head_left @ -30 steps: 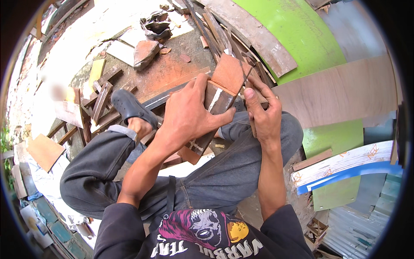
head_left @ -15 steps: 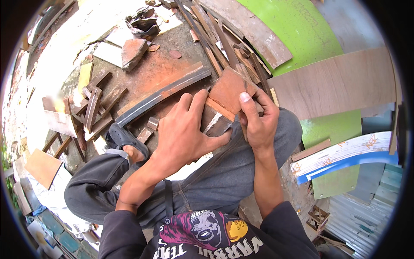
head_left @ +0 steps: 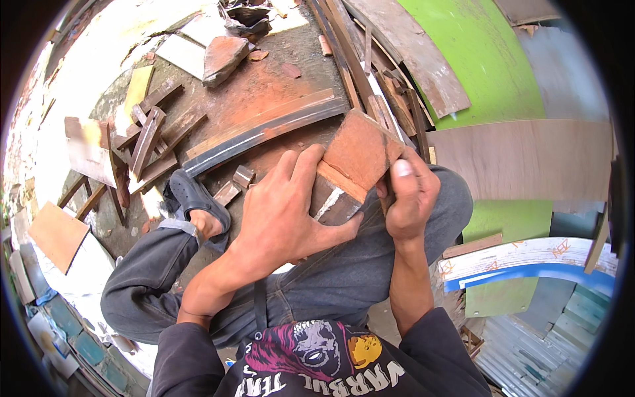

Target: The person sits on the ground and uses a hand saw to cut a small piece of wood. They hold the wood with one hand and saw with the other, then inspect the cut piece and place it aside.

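Observation:
Over my lap I hold a small dark wooden block (head_left: 338, 206) with a white streak across it. My left hand (head_left: 281, 208) grips it, fingers along its far left side and thumb at the near edge. A flat, squarish reddish-brown piece (head_left: 358, 147) lies against the block's far end, beside an orange bare-wood strip (head_left: 342, 182). My right hand (head_left: 411, 197) is closed on that piece's right edge, thumb on top and other fingers mostly hidden underneath. I cannot tell whether block and piece are joined.
A long dark wooden strip (head_left: 264, 135) lies ahead on the dusty floor, near a reddish stone (head_left: 225, 61). Wood offcuts (head_left: 149, 142) are piled at left. Wooden slats (head_left: 357, 59), a green sheet (head_left: 486, 59) and a brown board (head_left: 522, 159) lie at right.
The view has shifted slightly, so the floor things appear a little farther right. The reddish-brown piece and my right hand have moved slightly right and nearer. Both hands keep their grip.

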A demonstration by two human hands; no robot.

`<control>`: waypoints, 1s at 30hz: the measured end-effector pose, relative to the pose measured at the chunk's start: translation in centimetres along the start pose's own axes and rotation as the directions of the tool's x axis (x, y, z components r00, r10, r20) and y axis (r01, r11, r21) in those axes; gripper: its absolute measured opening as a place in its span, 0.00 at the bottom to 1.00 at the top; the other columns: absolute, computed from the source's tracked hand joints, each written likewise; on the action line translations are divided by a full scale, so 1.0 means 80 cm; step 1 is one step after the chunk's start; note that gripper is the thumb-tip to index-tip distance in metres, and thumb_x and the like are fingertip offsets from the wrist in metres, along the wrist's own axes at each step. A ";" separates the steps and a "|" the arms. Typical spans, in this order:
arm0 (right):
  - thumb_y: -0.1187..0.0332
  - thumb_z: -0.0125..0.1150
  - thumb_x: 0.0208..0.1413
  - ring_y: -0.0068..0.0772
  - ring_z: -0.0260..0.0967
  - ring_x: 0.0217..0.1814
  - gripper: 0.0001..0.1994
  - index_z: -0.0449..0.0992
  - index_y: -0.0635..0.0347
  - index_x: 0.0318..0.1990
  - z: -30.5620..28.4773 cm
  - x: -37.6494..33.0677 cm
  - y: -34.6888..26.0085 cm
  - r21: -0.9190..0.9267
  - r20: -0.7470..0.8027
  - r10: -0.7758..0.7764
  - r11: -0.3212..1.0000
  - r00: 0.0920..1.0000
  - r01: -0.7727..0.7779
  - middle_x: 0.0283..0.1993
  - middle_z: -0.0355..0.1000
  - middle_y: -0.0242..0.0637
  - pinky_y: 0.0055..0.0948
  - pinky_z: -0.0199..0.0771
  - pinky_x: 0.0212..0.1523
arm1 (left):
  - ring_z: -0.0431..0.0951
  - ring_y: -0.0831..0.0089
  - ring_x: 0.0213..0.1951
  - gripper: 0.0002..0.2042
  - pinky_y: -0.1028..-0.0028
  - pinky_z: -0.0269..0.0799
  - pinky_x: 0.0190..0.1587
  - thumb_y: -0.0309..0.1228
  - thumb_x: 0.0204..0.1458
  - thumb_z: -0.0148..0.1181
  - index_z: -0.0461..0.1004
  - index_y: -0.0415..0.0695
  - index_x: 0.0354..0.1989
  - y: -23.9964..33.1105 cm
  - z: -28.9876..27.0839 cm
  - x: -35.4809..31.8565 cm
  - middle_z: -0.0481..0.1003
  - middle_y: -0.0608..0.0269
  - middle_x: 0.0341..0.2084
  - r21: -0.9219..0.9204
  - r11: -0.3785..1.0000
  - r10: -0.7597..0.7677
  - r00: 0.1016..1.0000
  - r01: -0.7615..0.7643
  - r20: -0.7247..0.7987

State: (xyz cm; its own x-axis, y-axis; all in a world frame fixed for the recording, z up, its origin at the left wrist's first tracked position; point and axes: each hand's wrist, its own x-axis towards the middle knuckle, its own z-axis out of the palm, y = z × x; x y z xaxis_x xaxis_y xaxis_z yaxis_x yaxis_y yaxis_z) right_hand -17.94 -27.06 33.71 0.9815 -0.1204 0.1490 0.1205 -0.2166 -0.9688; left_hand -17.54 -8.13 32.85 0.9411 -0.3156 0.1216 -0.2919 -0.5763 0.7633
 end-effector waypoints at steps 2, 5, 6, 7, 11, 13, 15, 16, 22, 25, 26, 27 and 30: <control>0.59 0.45 0.65 0.18 0.59 0.23 0.22 0.76 0.74 0.43 -0.002 0.004 0.004 0.133 0.047 0.039 0.990 0.998 -0.045 0.26 0.69 0.33 0.20 0.58 0.25 | 0.79 0.50 0.42 0.44 0.58 0.78 0.43 0.48 0.34 0.77 0.65 0.37 0.59 -0.002 -0.003 -0.001 0.73 0.47 0.42 -0.006 1.000 -0.023 1.000 0.023 0.018; 0.55 0.40 0.65 0.20 0.60 0.24 0.26 0.76 0.75 0.44 0.001 0.005 0.001 0.039 0.076 0.062 0.997 0.995 -0.065 0.26 0.69 0.36 0.20 0.59 0.26 | 0.79 0.51 0.46 0.44 0.61 0.75 0.47 0.46 0.34 0.78 0.64 0.34 0.58 -0.002 -0.009 -0.001 0.74 0.47 0.45 -0.014 0.998 -0.062 0.996 0.063 0.058; 0.57 0.42 0.65 0.18 0.59 0.24 0.24 0.76 0.74 0.42 0.003 0.006 0.001 0.064 0.065 0.055 0.996 0.996 -0.059 0.25 0.69 0.33 0.20 0.57 0.25 | 0.79 0.51 0.46 0.44 0.61 0.75 0.47 0.47 0.34 0.78 0.64 0.34 0.59 -0.003 -0.010 -0.001 0.74 0.46 0.45 -0.016 0.998 -0.067 0.996 0.069 0.063; 0.59 0.44 0.65 0.17 0.58 0.23 0.21 0.76 0.72 0.41 0.006 0.006 0.001 0.089 0.054 0.048 0.995 0.997 -0.053 0.25 0.68 0.31 0.20 0.56 0.24 | 0.79 0.51 0.47 0.44 0.60 0.75 0.48 0.47 0.35 0.78 0.64 0.34 0.59 -0.004 -0.011 -0.001 0.74 0.46 0.45 -0.017 0.997 -0.073 0.995 0.074 0.068; 0.62 0.51 0.65 0.14 0.59 0.25 0.16 0.76 0.71 0.39 0.003 0.005 0.008 0.113 0.066 0.046 0.992 0.997 -0.053 0.25 0.68 0.28 0.20 0.59 0.25 | 0.79 0.51 0.46 0.45 0.60 0.75 0.47 0.48 0.35 0.78 0.64 0.34 0.59 -0.005 -0.013 0.001 0.74 0.46 0.46 -0.019 0.996 -0.090 0.991 0.093 0.099; 0.63 0.55 0.64 0.13 0.62 0.27 0.14 0.76 0.70 0.39 0.006 0.006 0.005 0.048 0.052 0.037 0.998 0.998 -0.039 0.27 0.70 0.28 0.19 0.62 0.26 | 0.79 0.51 0.46 0.45 0.61 0.75 0.46 0.48 0.35 0.78 0.64 0.34 0.59 -0.004 -0.013 0.002 0.74 0.46 0.45 -0.020 0.994 -0.101 0.988 0.104 0.116; 0.64 0.59 0.63 0.12 0.63 0.29 0.13 0.76 0.70 0.40 0.008 0.006 0.000 0.010 0.046 0.055 0.998 0.997 -0.056 0.28 0.71 0.28 0.19 0.65 0.28 | 0.79 0.52 0.45 0.45 0.60 0.75 0.45 0.48 0.35 0.78 0.63 0.35 0.59 -0.005 -0.010 0.001 0.74 0.47 0.44 -0.012 0.995 -0.097 0.990 0.098 0.108; 0.64 0.61 0.62 0.12 0.64 0.30 0.13 0.76 0.70 0.40 0.008 0.006 -0.002 0.004 0.046 0.079 0.997 0.996 -0.079 0.29 0.72 0.28 0.18 0.66 0.29 | 0.79 0.52 0.45 0.45 0.60 0.75 0.45 0.48 0.35 0.78 0.63 0.35 0.59 -0.006 -0.008 0.001 0.74 0.47 0.44 -0.009 0.995 -0.094 0.990 0.095 0.104; 0.65 0.63 0.62 0.13 0.67 0.30 0.14 0.77 0.70 0.42 0.009 0.003 -0.009 -0.043 0.010 0.065 0.997 0.998 -0.064 0.30 0.74 0.30 0.18 0.68 0.29 | 0.78 0.52 0.42 0.44 0.60 0.75 0.43 0.45 0.35 0.79 0.63 0.37 0.59 -0.006 0.004 0.000 0.72 0.48 0.43 -0.010 0.998 -0.065 0.996 0.065 0.069; 0.65 0.63 0.62 0.14 0.69 0.28 0.13 0.77 0.71 0.43 0.006 0.005 0.002 -0.103 -0.017 -0.137 0.985 0.990 0.135 0.29 0.75 0.33 0.19 0.68 0.28 | 0.78 0.52 0.43 0.46 0.59 0.75 0.45 0.46 0.33 0.81 0.63 0.38 0.60 -0.007 0.009 0.001 0.72 0.49 0.43 -0.025 0.998 -0.053 0.996 0.055 0.067; 0.66 0.63 0.61 0.14 0.69 0.28 0.13 0.77 0.71 0.43 0.005 0.007 0.006 -0.130 -0.023 -0.228 0.966 0.973 0.224 0.28 0.75 0.34 0.20 0.68 0.27 | 0.78 0.53 0.44 0.47 0.60 0.75 0.46 0.47 0.32 0.81 0.63 0.39 0.60 -0.008 0.010 0.002 0.72 0.49 0.44 -0.041 0.999 -0.028 0.998 0.030 0.052; 0.66 0.63 0.61 0.15 0.69 0.27 0.13 0.77 0.71 0.43 0.004 0.007 0.004 -0.132 -0.027 -0.222 0.967 0.975 0.216 0.28 0.75 0.34 0.20 0.68 0.27 | 0.78 0.53 0.45 0.48 0.61 0.75 0.46 0.47 0.31 0.82 0.63 0.39 0.61 -0.010 0.011 0.004 0.72 0.49 0.44 -0.056 0.998 -0.003 0.999 0.005 0.036; 0.67 0.63 0.61 0.17 0.70 0.24 0.13 0.77 0.71 0.44 -0.002 0.003 -0.001 -0.135 -0.048 -0.212 0.970 0.976 0.204 0.28 0.75 0.35 0.21 0.69 0.25 | 0.79 0.55 0.47 0.51 0.62 0.74 0.49 0.50 0.28 0.84 0.63 0.39 0.61 -0.027 0.023 0.012 0.74 0.49 0.46 -0.137 0.985 0.100 0.995 -0.103 -0.026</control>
State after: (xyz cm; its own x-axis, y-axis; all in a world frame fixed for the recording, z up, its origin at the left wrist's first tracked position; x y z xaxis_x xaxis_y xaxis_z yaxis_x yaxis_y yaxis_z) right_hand -17.76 -27.23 33.87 0.9252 -0.1185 0.3605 0.2971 -0.3651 -0.8823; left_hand -16.30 -8.59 30.19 0.9113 -0.3518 0.2139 -0.3608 -0.4322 0.8264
